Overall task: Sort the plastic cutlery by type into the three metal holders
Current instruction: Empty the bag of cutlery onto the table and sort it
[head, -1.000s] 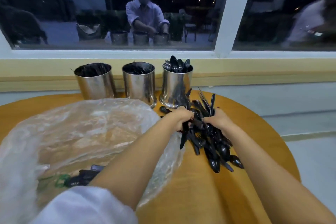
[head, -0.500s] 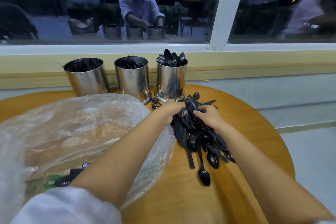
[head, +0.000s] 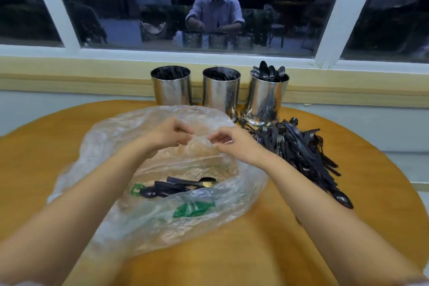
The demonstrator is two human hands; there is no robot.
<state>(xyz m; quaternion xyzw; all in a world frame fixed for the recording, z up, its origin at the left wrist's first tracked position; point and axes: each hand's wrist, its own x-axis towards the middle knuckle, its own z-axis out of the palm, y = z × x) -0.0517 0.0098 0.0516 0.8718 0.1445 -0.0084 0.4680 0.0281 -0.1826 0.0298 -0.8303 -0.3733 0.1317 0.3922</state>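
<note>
L hand [head: 173, 136] and R hand [head: 232, 143] are held close together, not touching, over the far part of a clear plastic bag [head: 144, 223]. Fingers of both are curled, w/ thumb tips brought up to forefingers. Whether bag film is pinched btwn them can't be told.

The bag is spread on a round wooden table [head: 255, 258]. A few black cutlery pcs [head: 178, 187], incl. a spoon, are seen inside it, near green print [head: 192, 209].

The main cutlery pile [head: 301, 153], mixed black knives, forks and spoons, is heaped on the table just R of the bag, its far end up against the base of the R holder [head: 267, 100].

Three metal holders are lined up at the table's far edge under a window [head: 116, 7]. L holder [head: 171, 87] and mid holder [head: 220, 90] are loaded w/ dark cutlery, type not made out. The R holder is filled w/ spoons [head: 269, 72], bowls up above the rim. The person's reflection is seen in the glass.
</note>
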